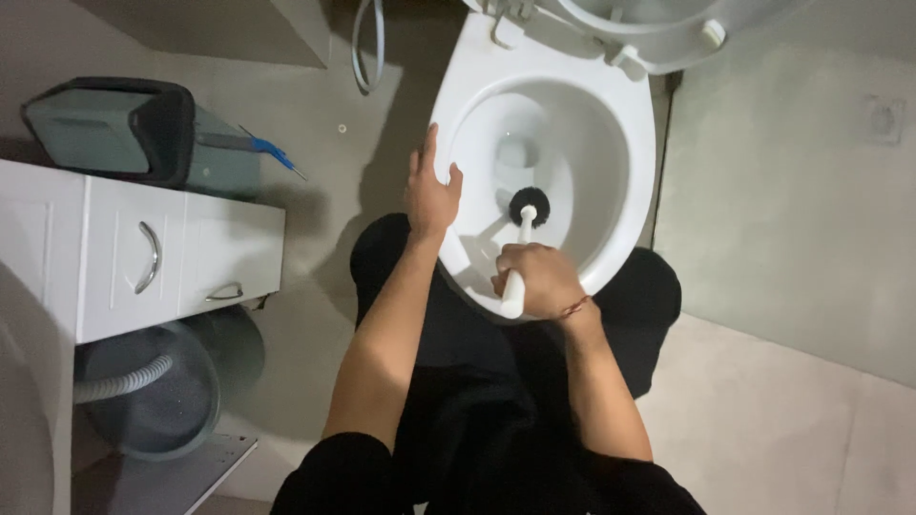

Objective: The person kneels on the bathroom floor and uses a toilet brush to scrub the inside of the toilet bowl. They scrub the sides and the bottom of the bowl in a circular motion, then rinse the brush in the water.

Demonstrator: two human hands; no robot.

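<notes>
Nearest, at the bottom centre of the frame, both forearms extend upward from dark clothing, over dark-clad knees that flank the front of a white toilet bowl (pixel 637 143). The right hand (pixel 540 279), just below centre, is closed in a fist around the white handle of a toilet brush (pixel 523 250); a thin reddish band sits at that wrist. The handle runs from below the fist up into the bowl, and the dark round brush head rests against the inner surface of the bowl near the middle of the frame. The left hand (pixel 430 194), left of centre, lies on the left rim of the bowl with fingers extended and slightly spread, thumb hooked over the inner edge; it is pressing on the rim, not clamped around anything.

At the left edge, a white cabinet (pixel 172 257) with two curved metal handles stands on the floor. Below it, in the lower left, a grey round basin (pixel 176 405) and a ribbed grey hose (pixel 124 381) are visible. Above the cabinet, in the upper left, sits a dark grey bin (pixel 110 129), with a blue-handled tool (pixel 272 153) lying beside it.

Farthest, at the top of the frame, the raised seat and lid (pixel 668 33) stand open behind the bowl, and a pale hose (pixel 367 48) hangs to their left. A floor drain (pixel 884 117) shows at the upper right.
</notes>
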